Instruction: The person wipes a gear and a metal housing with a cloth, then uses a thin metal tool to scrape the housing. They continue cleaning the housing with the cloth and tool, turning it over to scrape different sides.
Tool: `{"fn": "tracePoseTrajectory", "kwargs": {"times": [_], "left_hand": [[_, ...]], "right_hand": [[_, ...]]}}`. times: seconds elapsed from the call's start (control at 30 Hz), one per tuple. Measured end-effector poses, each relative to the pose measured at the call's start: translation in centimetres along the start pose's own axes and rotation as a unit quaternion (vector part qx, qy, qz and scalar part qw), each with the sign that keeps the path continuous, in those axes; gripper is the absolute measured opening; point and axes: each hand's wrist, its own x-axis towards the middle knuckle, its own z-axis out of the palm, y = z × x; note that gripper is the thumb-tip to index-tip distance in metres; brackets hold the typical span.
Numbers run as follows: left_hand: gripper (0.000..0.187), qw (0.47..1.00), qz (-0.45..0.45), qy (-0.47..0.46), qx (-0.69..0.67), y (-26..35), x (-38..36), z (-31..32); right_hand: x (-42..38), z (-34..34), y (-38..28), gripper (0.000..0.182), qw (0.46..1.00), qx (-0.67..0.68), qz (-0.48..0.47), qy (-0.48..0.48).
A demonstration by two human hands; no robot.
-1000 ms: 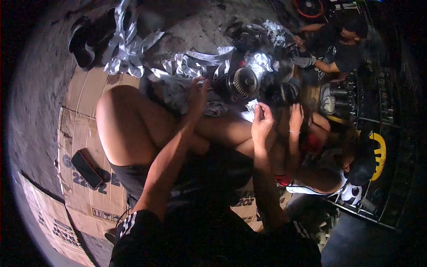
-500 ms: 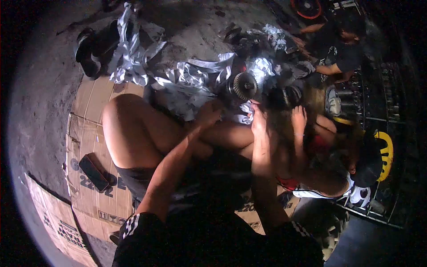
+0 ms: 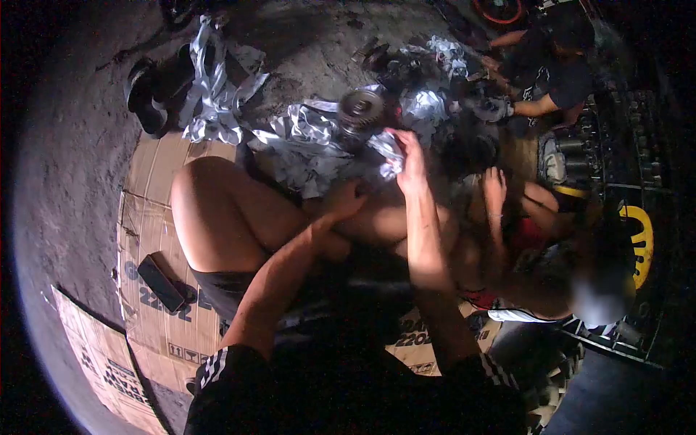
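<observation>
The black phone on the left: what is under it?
The black phone lies flat on printed brown cardboard, spread over the grey floor. The print directly beneath it is covered.

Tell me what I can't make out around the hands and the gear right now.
Head view only:
- Right hand: the white rag it grips covers its fingertips.
- Left hand: rests on the leg; its palm side is hidden.
- Gear: lower part buried in rags; its mounting is too dark to read.
- Co-worker's hand: what it touches is lost in shadow.
</observation>
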Motion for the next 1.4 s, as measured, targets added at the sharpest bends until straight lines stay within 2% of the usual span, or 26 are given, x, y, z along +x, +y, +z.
{"fn": "tracePoseTrajectory", "kwargs": {"times": [0.03, 0.17, 0.27, 0.33, 0.37, 0.43, 0.5, 0.57, 0.67, 0.7, 0.73, 0.77, 0.8, 0.83, 0.87, 0.9, 0.97, 1.0, 1.03, 1.1, 1.13, 1.2, 1.23, 1.3, 1.33, 1.4], "left_hand": [[0.034, 1.0, -0.007, -0.01, -0.006, 0.1, 0.1, -0.2], [0.035, 0.999, 0.003, 0.028, -0.046, 2.6, -0.8, -3.3], [0.035, 0.985, 0.022, 0.06, -0.161, 5.2, -1.2, -4.7], [0.04, 0.88, 0.117, 0.112, -0.446, 5.8, -1.4, -3.3], [0.046, 0.942, 0.093, 0.043, -0.32, 6.1, -1.6, -4.7], [0.046, 0.928, 0.074, -0.102, -0.352, 7.7, -1.7, -5.6], [0.037, 0.92, 0.169, -0.05, -0.351, 7.4, -1.9, -3.4], [0.035, 0.93, 0.141, -0.098, -0.326, 6.8, -2.3, -3.0], [0.026, 0.98, 0.019, -0.106, -0.165, 8.4, -2.8, -4.0], [0.026, 0.98, 0.018, -0.104, -0.167, 9.3, -2.7, -4.9], [0.026, 0.969, -0.033, -0.165, -0.181, 9.9, -2.4, -5.4], [0.026, 0.952, -0.084, -0.223, -0.194, 10.3, -2.2, -5.6], [0.028, 0.962, 0.047, -0.161, -0.214, 10.8, -2.2, -5.7], [0.029, 0.964, 0.22, -0.118, -0.092, 10.9, -2.4, -6.1], [0.031, 0.961, 0.218, -0.106, -0.131, 11.1, -2.4, -6.6], [0.036, 0.957, 0.216, -0.094, -0.17, 11.8, -2.2, -7.7], [0.037, 0.962, 0.084, -0.138, -0.218, 12.9, -1.8, -9.8], [0.036, 0.966, 0.067, -0.147, -0.202, 12.5, -1.6, -10.5], [0.036, 0.955, 0.118, -0.089, -0.259, 11.7, -1.3, -9.9], [0.038, 0.979, 0.1, -0.09, -0.15, 10.3, -1.3, -10.9], [0.038, 0.98, 0.099, -0.088, -0.152, 10.0, -1.6, -11.2], [0.044, 0.961, -0.059, -0.033, -0.267, 9.8, -2.3, -11.7], [0.046, 0.961, -0.126, -0.059, -0.239, 9.4, -2.2, -12.6], [0.044, 0.963, -0.13, 0.025, -0.236, 9.8, -3.3, -13.0], [0.044, 0.962, -0.131, 0.025, -0.238, 8.5, -3.0, -12.1], [0.043, 0.963, -0.045, 0.021, -0.264, 5.8, -2.1, -10.2]], "right_hand": [[0.3, 1.0, -0.7, 0.035, 0.999, -0.017, 0.002, -0.05], [-1.7, 5.2, -3.6, 0.035, 0.994, -0.034, -0.082, -0.058], [-6.1, 4.4, -4.1, 0.032, 0.987, -0.059, -0.122, -0.082], [-7.5, 1.8, -2.7, 0.031, 0.989, -0.059, -0.1, -0.095], [-7.9, 0.4, -1.7, 0.034, 0.99, -0.072, -0.093, -0.078], [-8.5, -2.5, 0.7, 0.037, 0.991, -0.084, -0.088, -0.057], [-8.9, -5.0, 3.1, 0.037, 0.996, -0.045, -0.068, -0.033], [-9.8, -6.4, 5.8, 0.039, 0.994, -0.025, -0.101, -0.032], [-12.3, -4.2, 6.1, 0.048, 0.979, -0.116, -0.16, 0.057], [-13.2, -2.7, 5.5, 0.049, 0.966, -0.149, -0.201, 0.068], [-13.4, -3.3, 5.9, 0.049, 0.966, -0.15, -0.199, 0.067], [-13.6, -4.6, 6.6, 0.051, 0.946, -0.238, -0.217, 0.034], [-13.8, -5.2, 6.8, 0.054, 0.917, -0.324, -0.234, 0.001], [-13.8, -5.6, 7.2, 0.06, 0.878, -0.406, -0.25, -0.032], [-13.0, -5.7, 7.9, 0.06, 0.923, -0.274, -0.26, -0.073], [-12.5, -5.6, 7.5, 0.06, 0.923, -0.275, -0.26, -0.074], [-12.0, -5.4, 5.9, 0.049, 0.93, -0.339, -0.141, -0.02], [-13.2, -2.6, 3.0, 0.036, 0.92, -0.373, -0.122, -0.003], [-12.8, -3.5, 3.5, 0.036, 0.919, -0.375, -0.121, -0.004], [-11.7, -5.2, 4.4, 0.026, 0.958, -0.271, -0.086, -0.04], [-11.5, -5.0, 4.6, 0.026, 0.955, -0.259, -0.138, -0.04], [-11.6, -5.1, 3.5, 0.026, 0.944, -0.305, -0.114, -0.06], [-11.6, -5.3, 2.9, 0.027, 0.93, -0.348, -0.09, -0.078], [-11.9, -5.0, 1.7, 0.035, 0.913, -0.392, -0.06, -0.094], [-12.6, -3.5, 0.1, 0.038, 0.9, -0.424, -0.042, -0.098], [-12.1, -2.6, -0.1, 0.044, 0.882, -0.455, -0.015, -0.124]]}}
